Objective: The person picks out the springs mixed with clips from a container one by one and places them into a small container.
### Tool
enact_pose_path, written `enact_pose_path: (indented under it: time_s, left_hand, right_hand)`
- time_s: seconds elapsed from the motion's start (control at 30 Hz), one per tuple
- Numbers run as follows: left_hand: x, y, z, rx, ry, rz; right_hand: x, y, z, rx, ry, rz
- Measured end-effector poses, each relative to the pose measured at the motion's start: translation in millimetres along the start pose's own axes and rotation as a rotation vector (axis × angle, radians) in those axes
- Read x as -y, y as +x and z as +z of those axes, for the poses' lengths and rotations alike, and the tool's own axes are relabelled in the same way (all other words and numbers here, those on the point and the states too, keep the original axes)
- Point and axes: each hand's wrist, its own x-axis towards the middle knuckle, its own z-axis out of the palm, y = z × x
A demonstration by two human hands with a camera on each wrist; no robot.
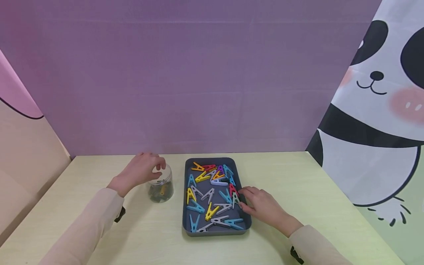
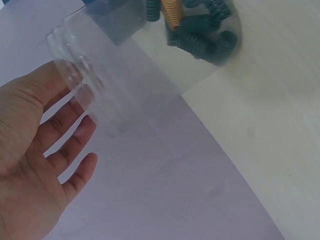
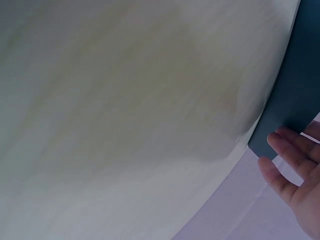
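Observation:
My left hand [image 1: 144, 169] hovers at the mouth of a clear jar [image 1: 155, 194], its thumb and fingers bent loosely near the rim. Whether the fingertips touch the rim I cannot tell. In the left wrist view, dark green ribbed pieces [image 2: 200, 42] and an orange one [image 2: 171, 14] lie in the jar's bottom. My right hand [image 1: 266, 209] is at the right side of a dark grey tray [image 1: 216, 233], fingertips at its edge. Plastic clothespins [image 1: 211, 212] in yellow, blue, grey, red, orange and purple lie spread in the tray. The right wrist view shows relaxed fingers by the tray's outer wall [image 3: 295, 95].
Both things stand on a pale wooden table [image 1: 291, 176], the jar left of the tray with a narrow gap between. A purple cloth backdrop [image 1: 198, 81] rises behind the table's far edge. A panda-printed panel [image 1: 371, 162] stands at the right.

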Motion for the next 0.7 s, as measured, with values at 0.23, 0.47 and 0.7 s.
enact_pose_path:
  time_s: [0.23, 0.47, 0.7]
  left_hand:
    - [-6.6, 5.6, -7.3, -0.024, -0.003, -0.005]
    - [-17.3, 13.3, -14.1, -0.025, -0.020, -0.006]
    - [-31.7, 22.9, -12.6, -0.037, -0.021, 0.014]
  right_hand:
    - [0.1, -0.2, -0.4, -0.002, 0.001, -0.002]
    - [0.4, -0.5, 0.3, 0.005, 0.006, 0.007]
    - [0.9, -0.7, -0.7, 0.016, 0.012, 0.025]
